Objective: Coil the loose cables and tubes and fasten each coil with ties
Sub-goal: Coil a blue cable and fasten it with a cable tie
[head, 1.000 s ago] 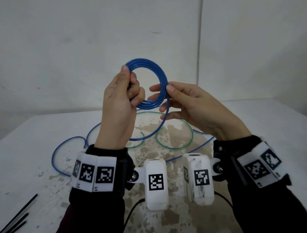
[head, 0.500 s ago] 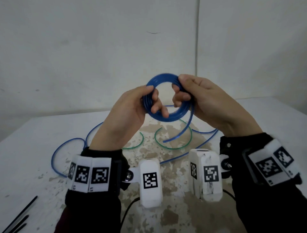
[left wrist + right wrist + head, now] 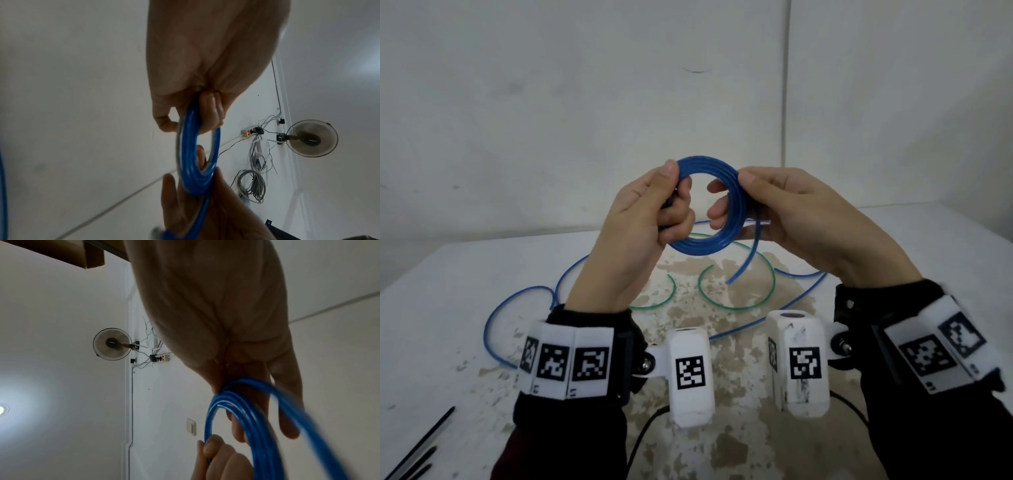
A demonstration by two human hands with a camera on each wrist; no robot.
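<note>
Right wrist view: my right hand [image 3: 236, 337] on the blue tube coil [image 3: 242, 418], seen from below against wall and ceiling.

My fingers [image 3: 287, 402] curl over the upper arc of the coil, several turns bunched together; the strands toward the lower right are blurred, so I cannot count them. My left hand [image 3: 222, 457] enters from the bottom edge, its fingertips [image 3: 212, 446] pressed on the coil's left side. Behind, a wall fan [image 3: 112, 344] hangs beside a power strip [image 3: 162, 358] with a lit orange switch and loose wiring. A light switch [image 3: 191, 426] sits lower on the wall. Bright glare at left edge.
</note>
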